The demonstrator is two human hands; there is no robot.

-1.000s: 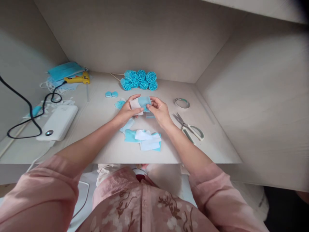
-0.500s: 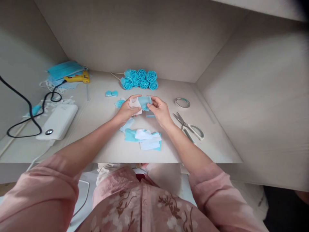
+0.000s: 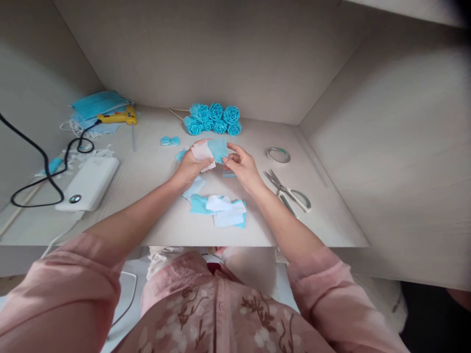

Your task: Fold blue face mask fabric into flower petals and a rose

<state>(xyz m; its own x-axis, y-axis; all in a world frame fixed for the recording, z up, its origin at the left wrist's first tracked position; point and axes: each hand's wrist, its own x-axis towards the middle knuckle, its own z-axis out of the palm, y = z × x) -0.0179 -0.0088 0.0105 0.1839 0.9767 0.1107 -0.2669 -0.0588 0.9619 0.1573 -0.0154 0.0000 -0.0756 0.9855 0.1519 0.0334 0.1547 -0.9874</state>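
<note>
My left hand (image 3: 190,163) is closed on a white piece of fabric (image 3: 202,154), thumb on its front. Beside it, my right hand (image 3: 241,164) pinches a light-blue piece of fabric (image 3: 218,149) by its lower right edge. The two pieces meet or overlap between my hands; whether they are joined I cannot tell. Both are held above the table. Nearer my body lies a loose pile of white and blue fabric pieces (image 3: 228,215), with a pale blue scrap (image 3: 194,188) at its upper left. A blue scrap (image 3: 180,156) shows partly behind my left hand.
Blue fabric roses (image 3: 215,120) lie at the back. Scissors (image 3: 287,190) and a roll of tape (image 3: 278,155) are on the right. A yellow glue gun (image 3: 119,116), blue face masks (image 3: 99,105), a white power bank (image 3: 90,184) and a black cable (image 3: 44,159) occupy the left.
The blue piece has been raised and spread flatter between my hands, and the white piece has tilted. My left hand has shifted slightly left. Things on the table stay put.
</note>
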